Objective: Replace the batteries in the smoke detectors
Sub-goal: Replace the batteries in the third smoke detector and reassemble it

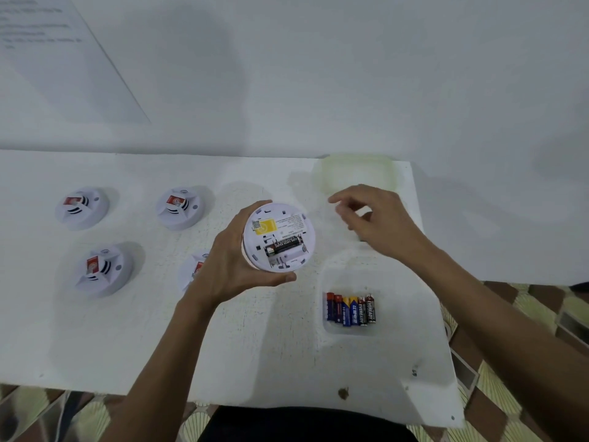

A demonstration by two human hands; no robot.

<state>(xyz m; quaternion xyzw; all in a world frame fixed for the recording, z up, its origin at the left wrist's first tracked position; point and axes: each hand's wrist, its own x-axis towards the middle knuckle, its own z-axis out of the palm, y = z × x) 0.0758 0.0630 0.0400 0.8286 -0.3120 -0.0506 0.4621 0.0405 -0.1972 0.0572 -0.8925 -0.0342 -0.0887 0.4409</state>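
My left hand [231,266] grips a round white smoke detector [279,236] above the table, its back facing me. One black battery [284,245] lies in its open compartment, with a vacant slot beside it. My right hand [374,218] hovers to the right of the detector with fingers loosely curled and holds nothing that I can see. A clear tray [350,329] near the table's right side holds several batteries [350,309] side by side.
Three smoke detectors lie face up on the white table [159,330] at the left [82,207] [180,207] [102,271]; a fourth [194,269] is partly hidden behind my left wrist. A translucent container [357,173] stands at the back right. The table's right edge [446,346] is close to the tray.
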